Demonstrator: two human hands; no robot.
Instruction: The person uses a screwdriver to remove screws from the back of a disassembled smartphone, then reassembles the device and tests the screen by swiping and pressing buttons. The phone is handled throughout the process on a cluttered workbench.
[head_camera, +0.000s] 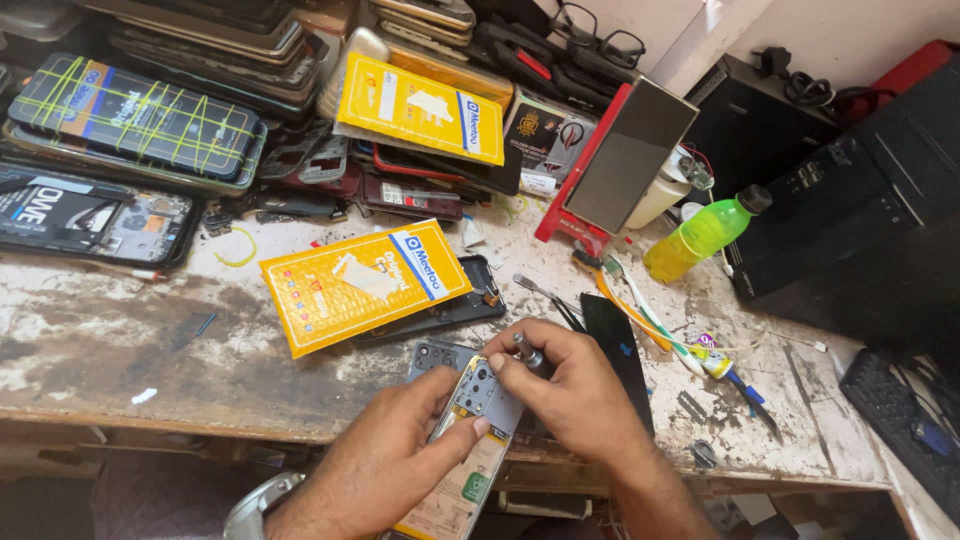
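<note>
Left hand grips the opened phone at the workbench edge. Right hand pinches a screwdriver, apparently on a camera-end screw. Next: steady, vertical tip pressure.

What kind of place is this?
Most likely a phone repair bench. The left hand steadies an opened phone while the right hand works a small screwdriver. Stacked phones and screens and yellow parts packets crowd the worn worktable.
</note>
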